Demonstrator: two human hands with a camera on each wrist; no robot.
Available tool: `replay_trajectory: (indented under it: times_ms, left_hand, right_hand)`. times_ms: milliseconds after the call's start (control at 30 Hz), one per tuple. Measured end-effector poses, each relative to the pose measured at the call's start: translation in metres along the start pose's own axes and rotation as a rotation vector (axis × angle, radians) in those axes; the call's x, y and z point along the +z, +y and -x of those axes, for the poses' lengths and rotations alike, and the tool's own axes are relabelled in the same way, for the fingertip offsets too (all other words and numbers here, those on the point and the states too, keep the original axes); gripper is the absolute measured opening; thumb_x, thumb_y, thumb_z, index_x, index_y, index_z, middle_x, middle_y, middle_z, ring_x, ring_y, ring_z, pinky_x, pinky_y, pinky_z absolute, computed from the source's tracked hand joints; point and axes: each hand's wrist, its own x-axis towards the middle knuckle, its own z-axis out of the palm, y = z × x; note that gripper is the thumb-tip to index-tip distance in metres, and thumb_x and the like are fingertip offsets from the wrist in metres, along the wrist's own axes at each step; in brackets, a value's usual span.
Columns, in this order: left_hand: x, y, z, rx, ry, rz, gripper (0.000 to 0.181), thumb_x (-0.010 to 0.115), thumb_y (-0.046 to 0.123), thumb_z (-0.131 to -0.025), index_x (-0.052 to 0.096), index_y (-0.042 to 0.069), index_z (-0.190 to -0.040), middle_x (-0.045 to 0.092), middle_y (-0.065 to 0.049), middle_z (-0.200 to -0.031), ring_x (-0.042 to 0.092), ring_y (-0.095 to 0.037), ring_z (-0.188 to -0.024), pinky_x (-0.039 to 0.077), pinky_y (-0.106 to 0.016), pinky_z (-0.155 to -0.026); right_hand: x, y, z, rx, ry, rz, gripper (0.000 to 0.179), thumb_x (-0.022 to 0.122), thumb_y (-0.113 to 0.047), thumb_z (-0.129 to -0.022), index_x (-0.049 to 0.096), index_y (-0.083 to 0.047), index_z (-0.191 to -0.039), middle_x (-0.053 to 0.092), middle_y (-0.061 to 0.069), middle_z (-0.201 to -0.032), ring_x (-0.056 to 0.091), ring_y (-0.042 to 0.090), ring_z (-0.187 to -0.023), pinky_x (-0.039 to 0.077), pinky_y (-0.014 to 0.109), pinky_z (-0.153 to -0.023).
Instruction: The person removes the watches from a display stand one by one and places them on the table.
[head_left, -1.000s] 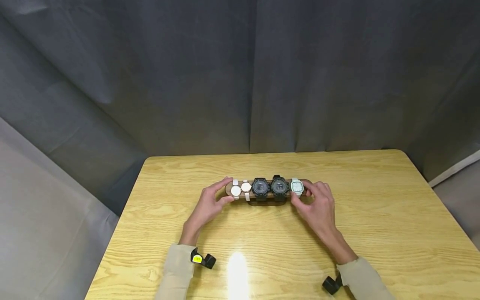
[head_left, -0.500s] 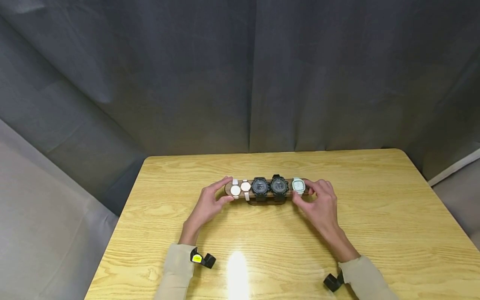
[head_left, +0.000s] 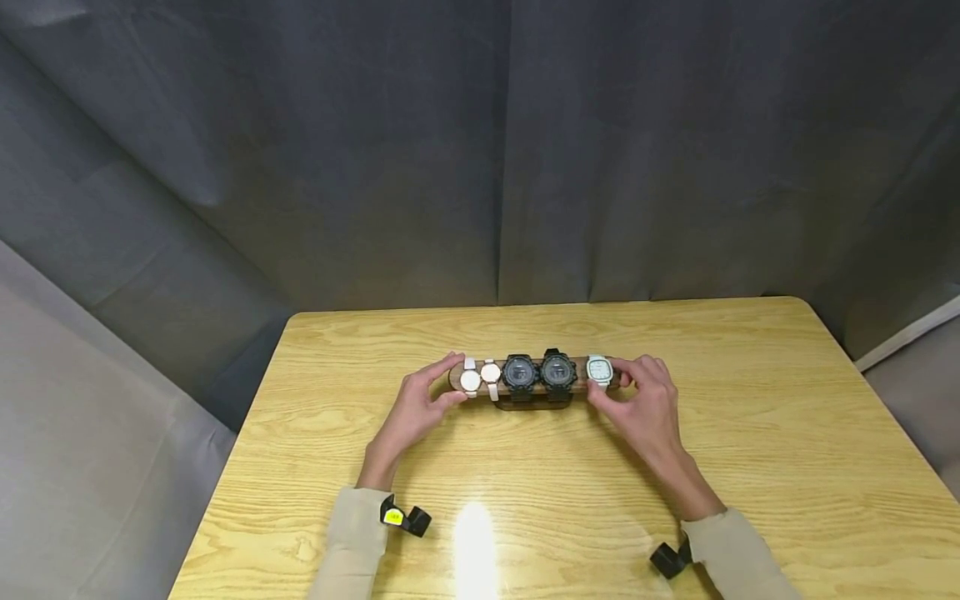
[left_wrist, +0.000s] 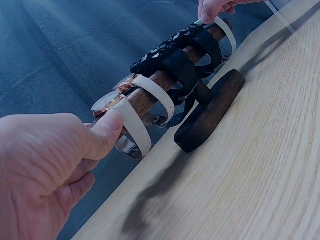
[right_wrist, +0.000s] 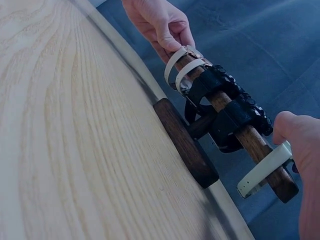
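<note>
Right of the frame's centre sits one mint watch, pinched by your right hand, round a left-to-right wooden bar, your left hand gripping the bar's left end.

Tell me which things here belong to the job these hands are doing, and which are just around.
Belongs to the job:
dark brown wooden bar stand
pale green rounded-square watch
two chunky round black watches
two round watches with white straps

Just around:
yellowish wood-grain table
dark grey fabric curtain
small black wrist-worn devices
</note>
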Motion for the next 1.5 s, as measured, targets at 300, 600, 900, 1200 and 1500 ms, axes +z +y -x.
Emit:
replay_trajectory:
  times_ms: [300, 600, 900, 1200, 1500]
  left_hand:
    - [-0.001, 0.0, 0.001, -0.014, -0.009, 0.013, 0.06, 0.079, 0.008, -0.091, 0.059, 0.008, -0.148, 0.051, -0.012, -0.156, 0.043, -0.028, -0.149, 0.033, -0.044, -0.124]
    - [0.0, -0.001, -0.001, 0.006, -0.005, 0.01, 0.061, 0.079, 0.008, -0.091, 0.059, 0.009, -0.148, 0.051, -0.017, -0.156, 0.043, -0.028, -0.149, 0.033, -0.046, -0.124]
    - [0.001, -0.002, -0.001, 0.008, -0.003, 0.014, 0.06, 0.079, 0.008, -0.091, 0.059, 0.006, -0.147, 0.052, -0.018, -0.155, 0.044, -0.029, -0.148, 0.033, -0.046, -0.124]
    - [0.0, -0.001, 0.001, -0.009, -0.004, 0.02, 0.061, 0.079, 0.008, -0.091, 0.059, 0.011, -0.148, 0.051, -0.013, -0.156, 0.043, -0.027, -0.149, 0.033, -0.044, -0.124]
    - [0.0, -0.003, -0.001, -0.001, -0.012, 0.023, 0.061, 0.078, 0.009, -0.092, 0.058, 0.008, -0.149, 0.05, -0.017, -0.157, 0.042, -0.029, -0.149, 0.033, -0.046, -0.124]
  right_hand:
    - [-0.002, 0.005, -0.003, -0.019, -0.039, -0.013, 0.033, 0.086, -0.012, -0.072, 0.073, 0.007, -0.096, 0.056, 0.014, -0.076, 0.047, 0.032, -0.078, 0.032, 0.026, -0.069]
    - [-0.008, 0.01, -0.007, -0.036, -0.061, -0.005, 0.034, 0.087, -0.011, -0.071, 0.071, 0.006, -0.096, 0.056, 0.016, -0.078, 0.047, 0.029, -0.079, 0.03, 0.02, -0.069]
    - [-0.013, 0.016, -0.01, -0.059, -0.079, -0.041, 0.032, 0.087, -0.011, -0.07, 0.07, 0.002, -0.094, 0.052, 0.015, -0.078, 0.043, 0.019, -0.081, 0.028, 0.022, -0.071]
    - [-0.014, 0.024, -0.01, -0.063, -0.081, -0.042, 0.035, 0.086, -0.018, -0.069, 0.069, 0.002, -0.093, 0.049, 0.005, -0.077, 0.042, 0.018, -0.082, 0.032, 0.026, -0.07]
    - [-0.019, 0.028, -0.014, -0.082, -0.088, -0.05, 0.035, 0.087, -0.014, -0.068, 0.069, 0.002, -0.094, 0.049, 0.005, -0.078, 0.043, 0.02, -0.081, 0.032, 0.028, -0.07]
